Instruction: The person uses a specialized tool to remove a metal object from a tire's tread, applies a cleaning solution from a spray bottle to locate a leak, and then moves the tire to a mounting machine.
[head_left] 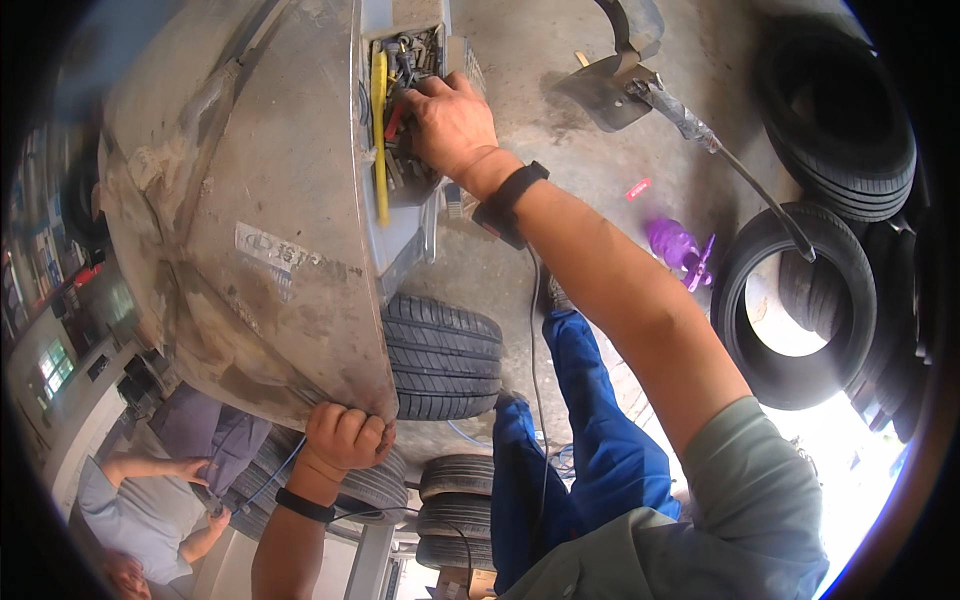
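Note:
My left hand (346, 438) is closed, its fingers curled over the lower right corner of a large, dusty metal panel (290, 330) with a torn white label. Farther off, my right hand (452, 122) reaches into a tray (418, 184) crowded with small metal pieces. Its fingers are bent down among them and the tips are hidden, so what they pinch is unclear. Close beside those fingers lies something red (393, 122), like a handle. A long yellow bar-shaped tool (380, 140) rests along the tray's left side, its end sticking out over the near edge.
Below the tray stands a tyre (442, 357), with stacked tyres (455, 510) nearer me. More tyres (795, 300) lie at the right, near a purple bottle (672, 243) and a metal tool with a long rod (735, 150). A co-worker (150, 510) sits at lower left.

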